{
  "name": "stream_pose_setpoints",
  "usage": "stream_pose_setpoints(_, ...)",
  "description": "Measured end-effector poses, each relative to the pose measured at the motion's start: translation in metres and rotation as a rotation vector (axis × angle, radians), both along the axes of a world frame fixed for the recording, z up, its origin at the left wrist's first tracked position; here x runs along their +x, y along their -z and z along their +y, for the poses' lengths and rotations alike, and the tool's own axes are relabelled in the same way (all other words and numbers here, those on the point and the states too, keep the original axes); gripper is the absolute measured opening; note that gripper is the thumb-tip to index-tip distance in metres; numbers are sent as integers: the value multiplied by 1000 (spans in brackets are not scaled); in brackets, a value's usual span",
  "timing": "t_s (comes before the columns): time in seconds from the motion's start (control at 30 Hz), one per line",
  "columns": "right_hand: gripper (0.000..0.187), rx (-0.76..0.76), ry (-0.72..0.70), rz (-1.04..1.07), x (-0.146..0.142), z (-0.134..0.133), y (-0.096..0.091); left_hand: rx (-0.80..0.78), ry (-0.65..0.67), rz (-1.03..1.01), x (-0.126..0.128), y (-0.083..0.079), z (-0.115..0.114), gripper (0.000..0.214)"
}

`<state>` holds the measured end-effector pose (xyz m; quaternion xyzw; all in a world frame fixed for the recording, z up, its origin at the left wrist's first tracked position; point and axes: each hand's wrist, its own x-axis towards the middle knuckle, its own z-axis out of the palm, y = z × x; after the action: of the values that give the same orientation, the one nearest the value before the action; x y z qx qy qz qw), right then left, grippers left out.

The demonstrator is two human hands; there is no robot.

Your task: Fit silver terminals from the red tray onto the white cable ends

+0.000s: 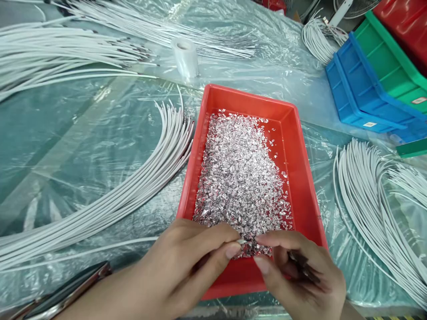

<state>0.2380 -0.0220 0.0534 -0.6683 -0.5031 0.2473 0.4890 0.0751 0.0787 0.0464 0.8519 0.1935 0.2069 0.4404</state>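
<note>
A white cable [143, 240] runs in from the left, and my left hand [196, 258] pinches it near its tip between thumb and forefinger. The bared cable end [245, 242] sticks out over the red tray [310, 186]. Facing that end, my right hand [300, 271] has its thumb and forefinger slightly apart. Its other fingers curl around a small dark object [303, 266], mostly hidden in the palm, whose kind I cannot make out. Below both hands, a heap of silvery foil scraps [243, 169] covers much of the tray's bottom.
Left of the tray lies a bundle of white cables [143, 178]; more cables [66, 49] are behind it. A roll of clear film [185, 58] stands beyond the tray. At right are another cable bundle [370, 200] and stacked blue and green bins [376, 84]. Plastic sheeting covers the table.
</note>
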Motion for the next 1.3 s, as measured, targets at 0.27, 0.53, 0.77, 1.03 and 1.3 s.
stream_pose_setpoints(0.27, 18, 131, -38, -258, 0, 8, 6, -75, 49, -15, 1, -2, 1, 18)
stream_pose_setpoints(0.53, 12, 139, -59, -271, -1, 10, 2, -199, 80, 29, 3, -6, 2, 23)
stream_pose_setpoints(0.77, 12, 141, -26, -245, -3, 13, 1, -107, 41, 15, 3, -4, 1, 21)
stream_pose_setpoints(1.03, 14, 112, -48, -163, -4, 14, -1, -68, 0, -12, 4, 3, -2, 16)
stream_pose_setpoints(1.3, 18, 32, -95, -138, 0, 11, -6, -38, -33, -21, 4, 1, -3, 17)
